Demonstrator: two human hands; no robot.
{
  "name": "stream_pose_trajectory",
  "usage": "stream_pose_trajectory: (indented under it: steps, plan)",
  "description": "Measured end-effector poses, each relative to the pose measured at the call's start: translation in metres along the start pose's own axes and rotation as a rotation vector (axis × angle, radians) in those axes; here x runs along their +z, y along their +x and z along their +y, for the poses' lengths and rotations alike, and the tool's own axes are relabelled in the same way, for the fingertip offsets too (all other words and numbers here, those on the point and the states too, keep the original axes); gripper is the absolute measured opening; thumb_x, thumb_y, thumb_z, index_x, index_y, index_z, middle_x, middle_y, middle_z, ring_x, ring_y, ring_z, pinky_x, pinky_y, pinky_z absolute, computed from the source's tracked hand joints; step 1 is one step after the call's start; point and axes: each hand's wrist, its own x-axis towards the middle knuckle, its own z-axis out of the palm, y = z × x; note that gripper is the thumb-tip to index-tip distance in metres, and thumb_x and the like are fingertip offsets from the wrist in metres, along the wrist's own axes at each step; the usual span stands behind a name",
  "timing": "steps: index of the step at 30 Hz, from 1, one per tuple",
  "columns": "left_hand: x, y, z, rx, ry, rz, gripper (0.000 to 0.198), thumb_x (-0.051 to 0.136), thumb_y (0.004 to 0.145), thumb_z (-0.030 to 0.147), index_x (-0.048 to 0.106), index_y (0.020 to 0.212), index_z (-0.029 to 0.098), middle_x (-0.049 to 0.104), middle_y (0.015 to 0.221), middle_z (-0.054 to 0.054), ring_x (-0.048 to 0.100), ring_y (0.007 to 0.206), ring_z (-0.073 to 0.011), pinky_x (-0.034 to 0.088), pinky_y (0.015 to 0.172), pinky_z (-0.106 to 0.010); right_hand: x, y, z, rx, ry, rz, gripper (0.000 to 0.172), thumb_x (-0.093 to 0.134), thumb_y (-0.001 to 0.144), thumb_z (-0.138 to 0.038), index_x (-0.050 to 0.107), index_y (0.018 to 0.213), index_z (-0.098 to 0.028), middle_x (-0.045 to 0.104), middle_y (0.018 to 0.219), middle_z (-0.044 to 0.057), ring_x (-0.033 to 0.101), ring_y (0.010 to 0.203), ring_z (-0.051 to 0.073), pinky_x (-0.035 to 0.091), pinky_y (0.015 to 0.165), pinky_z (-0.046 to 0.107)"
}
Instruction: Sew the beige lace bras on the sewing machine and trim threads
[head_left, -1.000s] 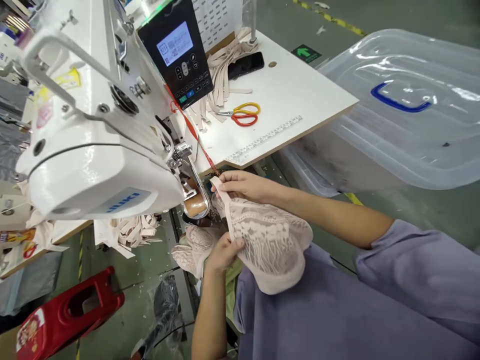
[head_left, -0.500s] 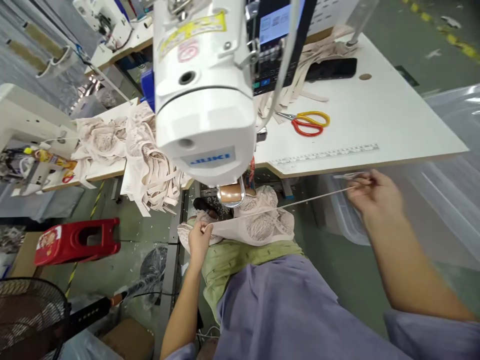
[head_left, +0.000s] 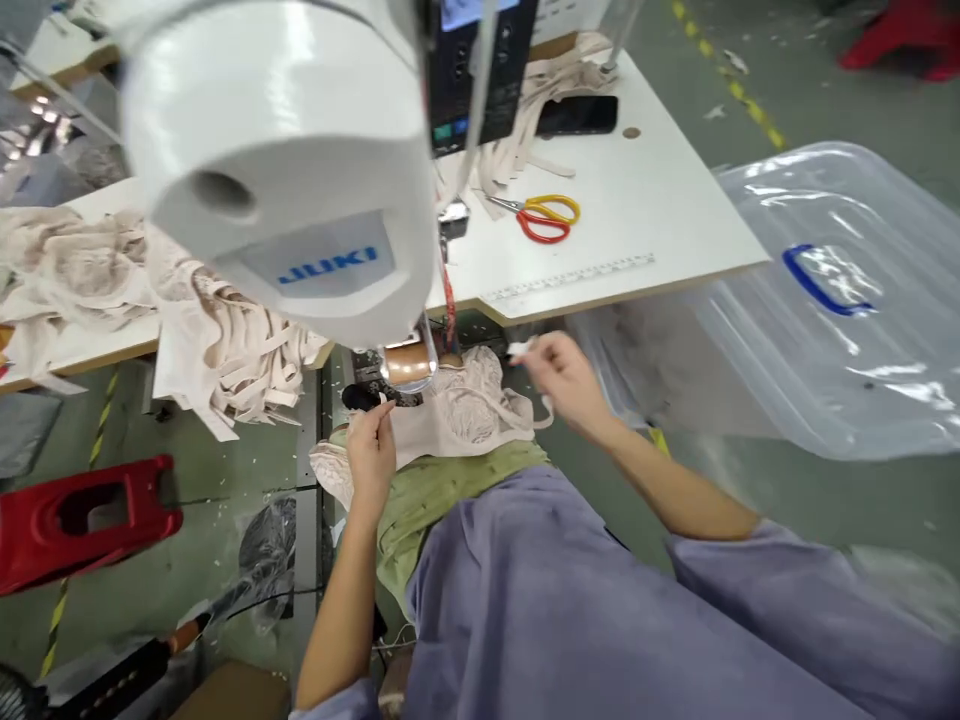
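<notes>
A beige lace bra [head_left: 474, 418] lies across my lap, below the head of the sewing machine [head_left: 300, 210]. At the bra's left part, my left hand [head_left: 372, 456] is closed in a pinch on its band, and a bit of pale fabric shows above the fingertips. My right hand [head_left: 571, 386] is closed, up and to the right of the cups. A small white piece, like a strap end, sticks out of its fingers. Below it, a loose strap [head_left: 546, 413] curls up from the bra's right edge.
Scissors [head_left: 546, 217], a ruler [head_left: 574, 278] and a black phone [head_left: 577, 116] lie on the white table [head_left: 660, 215]. More beige bras [head_left: 217, 340] hang over the left table edge. A clear plastic lid [head_left: 892, 350] is at right, a red stool [head_left: 82, 515] at left.
My right hand has come in to the left, towards the bra, and the strap that was stretched taut now hangs slack. My left hand has moved up slightly. The view has shifted right.
</notes>
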Motion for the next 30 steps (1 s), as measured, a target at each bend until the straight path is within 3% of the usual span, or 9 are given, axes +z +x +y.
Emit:
stream_pose_trajectory:
  steps: [3,5,8,12,17,21,26,30]
  plan:
    - [-0.005,-0.004,0.038,0.129,-0.04,-0.132,0.029,0.049,0.097,0.03,0.073,0.111,0.02,0.076,0.109,-0.009,0.069,0.099,-0.0204,0.052,0.09,-0.034,0.024,-0.026,-0.011,-0.145,0.047,-0.422,0.03,0.057,0.093,-0.051,0.047,0.089,-0.023,0.065,0.093,0.005,0.059,0.07,0.013,0.043,0.062,0.027]
    - [-0.011,-0.008,0.061,0.202,-0.079,-0.232,0.029,0.051,0.098,0.033,0.072,0.113,0.02,0.075,0.111,-0.009,0.07,0.099,-0.0204,0.053,0.088,-0.033,0.033,-0.036,-0.021,-0.229,-0.036,-0.523,0.022,0.053,0.096,-0.044,0.047,0.092,-0.023,0.066,0.092,0.004,0.055,0.065,0.012,0.042,0.063,0.027]
    - [-0.017,-0.014,0.08,0.252,-0.097,-0.368,0.032,0.06,0.094,0.038,0.07,0.118,0.02,0.074,0.112,-0.01,0.069,0.098,-0.0207,0.054,0.083,-0.031,0.038,-0.043,-0.03,-0.325,-0.273,-0.508,0.017,0.054,0.095,-0.039,0.049,0.094,-0.023,0.063,0.086,0.001,0.05,0.062,0.012,0.037,0.062,0.026]
    - [-0.017,-0.016,0.082,0.281,-0.058,-0.443,0.031,0.063,0.093,0.036,0.071,0.119,0.021,0.072,0.101,-0.008,0.067,0.086,-0.0169,0.051,0.073,-0.027,0.04,-0.044,-0.031,-0.347,-0.419,-0.575,0.016,0.056,0.093,-0.036,0.05,0.098,-0.022,0.065,0.084,0.001,0.056,0.067,0.014,0.036,0.062,0.025]
    - [-0.01,-0.017,0.073,0.305,-0.077,-0.395,0.017,0.059,0.096,0.029,0.074,0.094,0.021,0.068,0.082,-0.003,0.059,0.07,-0.0126,0.046,0.063,-0.024,0.04,-0.039,-0.034,-0.294,-0.501,-0.685,0.019,0.056,0.093,-0.038,0.055,0.103,-0.022,0.067,0.086,0.001,0.057,0.065,0.014,0.036,0.062,0.026]
    - [-0.005,-0.02,0.068,0.34,-0.045,-0.313,0.02,0.06,0.095,0.031,0.069,0.082,0.019,0.064,0.074,0.0,0.058,0.066,-0.0121,0.043,0.061,-0.024,0.038,-0.031,-0.04,-0.283,-0.482,-0.765,0.018,0.057,0.093,-0.036,0.065,0.096,-0.021,0.069,0.082,0.001,0.059,0.069,0.015,0.037,0.063,0.026]
    - [-0.003,-0.018,0.066,0.365,-0.041,-0.274,0.02,0.06,0.095,0.031,0.07,0.083,0.019,0.067,0.074,-0.001,0.059,0.065,-0.0119,0.045,0.06,-0.024,0.039,-0.028,-0.043,-0.328,-0.435,-0.713,0.02,0.058,0.093,-0.034,0.072,0.094,-0.02,0.072,0.086,0.004,0.062,0.077,0.016,0.039,0.068,0.027]
    - [-0.011,-0.012,0.064,0.308,-0.069,-0.366,0.023,0.054,0.098,0.03,0.074,0.098,0.02,0.076,0.09,-0.006,0.069,0.08,-0.0155,0.052,0.07,-0.026,0.039,-0.025,-0.041,-0.166,-0.326,-0.613,0.018,0.062,0.087,-0.033,0.071,0.084,-0.018,0.069,0.077,0.001,0.059,0.072,0.015,0.038,0.066,0.026]
